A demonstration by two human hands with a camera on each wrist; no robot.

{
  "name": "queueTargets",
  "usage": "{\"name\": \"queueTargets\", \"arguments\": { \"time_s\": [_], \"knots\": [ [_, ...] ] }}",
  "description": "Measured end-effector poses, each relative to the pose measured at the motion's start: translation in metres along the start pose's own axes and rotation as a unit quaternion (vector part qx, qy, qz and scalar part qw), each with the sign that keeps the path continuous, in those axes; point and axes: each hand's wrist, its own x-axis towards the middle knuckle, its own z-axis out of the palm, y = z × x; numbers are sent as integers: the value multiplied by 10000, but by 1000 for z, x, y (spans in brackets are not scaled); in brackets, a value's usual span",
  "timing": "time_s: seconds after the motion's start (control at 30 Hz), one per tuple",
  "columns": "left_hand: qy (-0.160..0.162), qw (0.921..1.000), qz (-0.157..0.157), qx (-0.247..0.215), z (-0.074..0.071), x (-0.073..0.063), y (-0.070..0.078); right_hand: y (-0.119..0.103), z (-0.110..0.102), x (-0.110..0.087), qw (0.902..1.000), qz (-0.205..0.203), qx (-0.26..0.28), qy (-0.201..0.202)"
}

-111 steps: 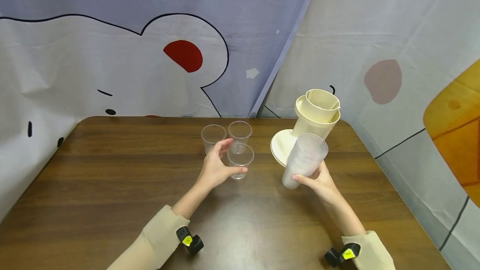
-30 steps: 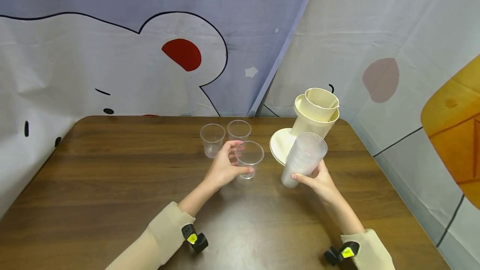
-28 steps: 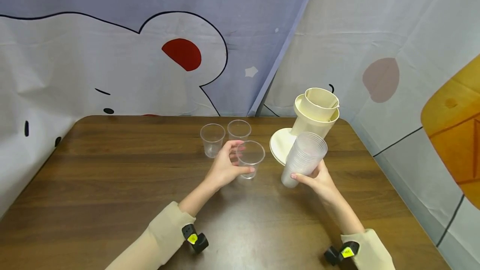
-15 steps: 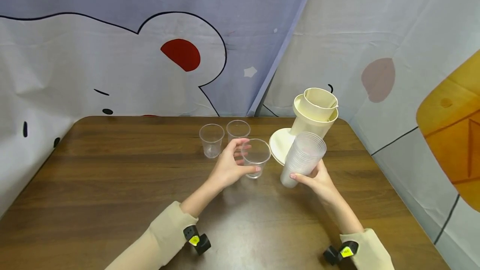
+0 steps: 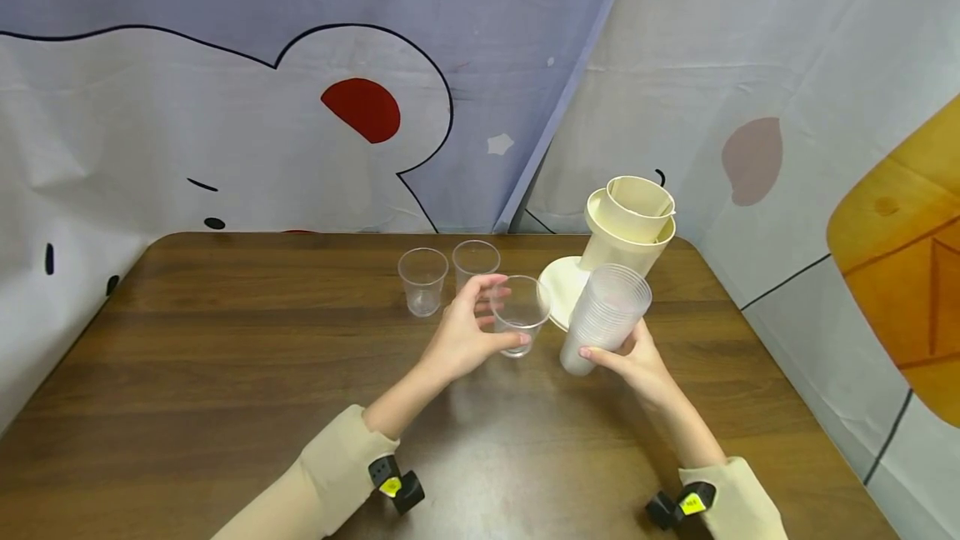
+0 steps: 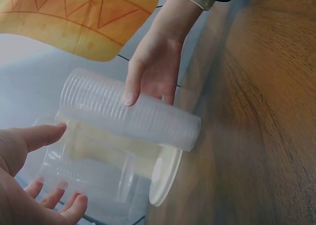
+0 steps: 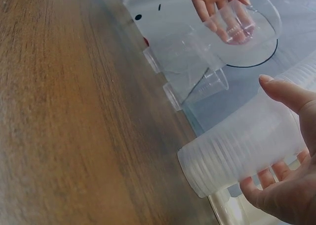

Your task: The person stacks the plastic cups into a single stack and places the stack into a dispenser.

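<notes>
My left hand holds a clear plastic cup upright, with the thumb on the near side and the fingers behind it. My right hand grips a tall stack of nested plastic cups, tilted with its rims up and to the right. A gap separates the held cup from the stack. Two more clear cups stand behind the left hand, one cup fully in sight and the other cup partly hidden by the fingers. In the right wrist view the stack lies across the palm.
A cream plastic holder with a round base and open tubes stands behind the stack, near the back right of the wooden table. A patterned cloth hangs along the far edge.
My left hand has moved right with the clear cup, away from the two standing cups and towards the stack. The cup's rim looks slightly larger now. My right hand and stack have hardly moved.
</notes>
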Motion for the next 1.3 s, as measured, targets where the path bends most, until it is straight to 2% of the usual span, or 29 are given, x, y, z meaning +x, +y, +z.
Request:
{"name": "queueTargets", "arguments": {
  "time_s": [0.33,0.77,1.3],
  "knots": [
    [56,9998,174,-22,3,-3,9,0,0,0,10000,77,-21,46],
    [-78,9998,140,-115,6,-1,24,2,0,-1,10000,38,22,61],
    [105,9984,522,-201,11,4,34,3,0,-1,9999,80,15,104]
  ]
}}
